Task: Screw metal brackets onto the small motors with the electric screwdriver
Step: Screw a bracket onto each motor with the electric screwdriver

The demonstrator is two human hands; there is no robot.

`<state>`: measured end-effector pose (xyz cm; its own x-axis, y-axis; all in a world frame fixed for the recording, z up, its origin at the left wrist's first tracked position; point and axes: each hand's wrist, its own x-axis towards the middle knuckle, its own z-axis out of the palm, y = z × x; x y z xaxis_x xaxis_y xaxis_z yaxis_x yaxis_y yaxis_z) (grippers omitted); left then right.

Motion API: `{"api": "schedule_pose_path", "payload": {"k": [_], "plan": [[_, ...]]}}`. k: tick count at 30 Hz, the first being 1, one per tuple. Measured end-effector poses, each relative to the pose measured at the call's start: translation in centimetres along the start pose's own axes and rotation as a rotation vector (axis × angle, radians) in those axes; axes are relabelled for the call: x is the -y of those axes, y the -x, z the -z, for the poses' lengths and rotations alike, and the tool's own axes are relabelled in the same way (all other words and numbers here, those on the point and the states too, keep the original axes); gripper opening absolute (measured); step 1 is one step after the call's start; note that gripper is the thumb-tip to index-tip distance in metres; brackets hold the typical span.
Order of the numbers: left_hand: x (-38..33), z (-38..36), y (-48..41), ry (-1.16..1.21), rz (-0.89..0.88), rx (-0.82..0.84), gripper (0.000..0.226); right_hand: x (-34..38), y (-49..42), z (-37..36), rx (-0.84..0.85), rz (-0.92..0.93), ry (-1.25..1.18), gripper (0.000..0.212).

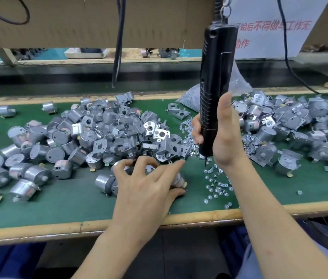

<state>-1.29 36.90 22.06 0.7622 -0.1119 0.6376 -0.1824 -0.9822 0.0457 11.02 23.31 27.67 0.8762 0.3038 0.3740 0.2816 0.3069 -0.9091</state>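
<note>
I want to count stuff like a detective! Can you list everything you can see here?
motors: many, silver, heaped left on the table
brackets: many, silver, centre of that heap
bracketed motors: many, silver, heap on the right
screws: many, silver, scattered below the screwdriver's tip
bag: one, clear, behind the screwdriver
table: one, green top, wooden edge
cables: several, black, hanging above
sign: one, white with red writing, top right
electric screwdriver: one, black, hanging upright
left hand: grips the front motor
right hand: holds the screwdriver
</note>
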Motion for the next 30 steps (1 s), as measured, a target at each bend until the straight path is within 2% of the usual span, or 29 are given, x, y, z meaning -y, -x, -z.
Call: {"api": "schedule_pose_path", "payload": {"k": [6,13,30], "plan": [[0.20,0.10,0.19,-0.020,0.027,0.015,0.021,-0.41,0.07,-0.03,0.001,-0.008,0.000,0.093],[0.38,-0.11,0.38,-0.019,0.090,0.016,0.037,-0.45,0.17,-0.06,0.007,0.025,-0.006,0.102],[0.31,-0.38,0.53,-0.033,0.086,-0.016,0.030,-0.48,0.08,-0.27,-0.010,0.085,-0.034,0.100]]}}
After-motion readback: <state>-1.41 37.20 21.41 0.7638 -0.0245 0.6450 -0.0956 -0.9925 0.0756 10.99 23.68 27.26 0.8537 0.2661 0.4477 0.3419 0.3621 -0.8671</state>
